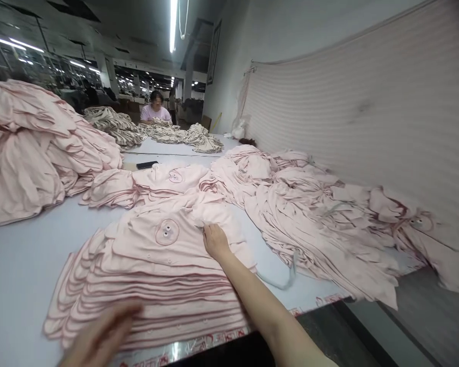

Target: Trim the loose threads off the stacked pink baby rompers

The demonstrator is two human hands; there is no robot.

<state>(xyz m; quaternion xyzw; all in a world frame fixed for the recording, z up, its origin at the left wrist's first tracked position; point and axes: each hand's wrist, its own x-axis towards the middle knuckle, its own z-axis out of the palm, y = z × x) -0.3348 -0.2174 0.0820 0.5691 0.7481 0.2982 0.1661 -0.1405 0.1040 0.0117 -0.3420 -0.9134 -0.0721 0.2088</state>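
A fanned stack of pale pink garments (183, 285) with darker pink edging lies in front of me. The top garment carries a round animal-face patch (167, 232) and small buttons. My right hand (215, 242) rests on the top garment, right of the patch, with its fingers closed. A small thin metal tool (199, 226), perhaps thread snips, pokes out past the fingertips. My left hand (105, 329) is blurred over the near left part of the stack, its fingers stretched out and nothing visible in them.
Behind the stack lie another folded pink pile (168, 178) and a dark phone (147, 164). Pink heaps stand left (34, 148) and right (309, 219); the right one overhangs the table edge. A grey strip (279, 285) curls beside the stack. Across the table sits a person (156, 109) near striped cloth.
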